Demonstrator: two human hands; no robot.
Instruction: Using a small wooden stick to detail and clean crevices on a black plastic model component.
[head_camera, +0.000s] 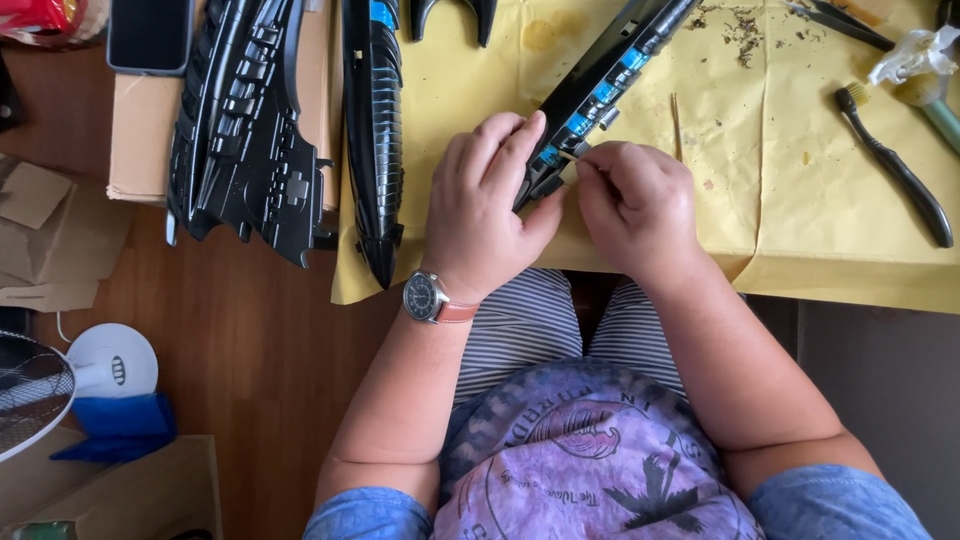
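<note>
Soft, even daylight fills the scene, bright on the yellow paper (800, 180) and dimmer over the brown floor (250, 350) at lower left. Shadows are faint, only a thin dark edge under the hands, while the glossy black plastic parts (245, 130) carry pale streaks of glare. Focus is sharp in the middle, and the fan (30, 390) at the left edge looks slightly stretched.

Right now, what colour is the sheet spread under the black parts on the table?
Yellow sheet, with dark crumbs scattered near its top; the head view shows it.
</note>
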